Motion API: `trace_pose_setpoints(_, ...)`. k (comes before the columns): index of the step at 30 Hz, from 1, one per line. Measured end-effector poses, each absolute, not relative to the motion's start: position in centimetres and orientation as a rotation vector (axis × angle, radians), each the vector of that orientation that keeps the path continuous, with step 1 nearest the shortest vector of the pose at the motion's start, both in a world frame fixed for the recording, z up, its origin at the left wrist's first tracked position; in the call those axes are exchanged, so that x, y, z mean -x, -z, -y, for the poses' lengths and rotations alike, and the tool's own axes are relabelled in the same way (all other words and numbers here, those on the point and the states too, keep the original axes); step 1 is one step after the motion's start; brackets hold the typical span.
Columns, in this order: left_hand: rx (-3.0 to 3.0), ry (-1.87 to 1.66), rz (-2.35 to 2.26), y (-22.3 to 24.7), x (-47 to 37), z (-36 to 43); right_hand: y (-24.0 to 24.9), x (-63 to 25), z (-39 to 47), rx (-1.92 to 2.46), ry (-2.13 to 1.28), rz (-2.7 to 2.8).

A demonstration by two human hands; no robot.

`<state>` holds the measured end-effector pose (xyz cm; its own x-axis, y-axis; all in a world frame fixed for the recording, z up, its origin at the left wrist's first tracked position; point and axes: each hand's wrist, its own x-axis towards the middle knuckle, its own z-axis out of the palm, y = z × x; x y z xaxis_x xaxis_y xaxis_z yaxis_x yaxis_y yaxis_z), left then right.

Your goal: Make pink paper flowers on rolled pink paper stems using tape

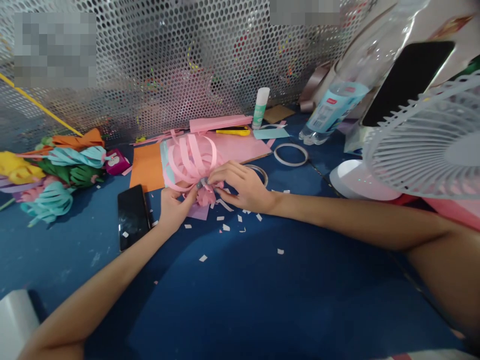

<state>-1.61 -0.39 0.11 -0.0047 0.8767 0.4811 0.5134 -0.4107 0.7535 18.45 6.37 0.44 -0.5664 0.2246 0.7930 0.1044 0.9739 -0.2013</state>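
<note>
Just left of the frame's centre, the pink looped paper-strip ornament [193, 152], presumably light, springy and easily creased, is pinched by the left hand [174, 206] at its grey band [203, 183], the safest hold, with the right hand's [249, 189] fingers half-curled there, their grip unclear.

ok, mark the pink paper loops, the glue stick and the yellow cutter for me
Pink paper loops [196, 164]: head view, on a strip near the middle of the bunch.
Glue stick [259, 113]: head view, on the green label.
Yellow cutter [234, 132]: head view, mid-body.
</note>
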Motion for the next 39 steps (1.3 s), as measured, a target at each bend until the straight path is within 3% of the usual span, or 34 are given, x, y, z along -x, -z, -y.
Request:
trace_pose_setpoints(7,-2.159,-1.296,-1.352,-1.3,1.0,0.6,-0.3,-18.5,-7.0,0.232,-0.097,2.167)
trace_pose_setpoints(33,-2.198,-1.283,-1.204,-1.1,1.2,0.5,-1.0,-18.6,-7.4,0.235,-0.035,2.135)
trace_pose_setpoints(39,-2.301,-1.242,-1.157,-0.6,1.2,0.6,-1.6,-18.9,-7.5,0.324,0.497,2.231)
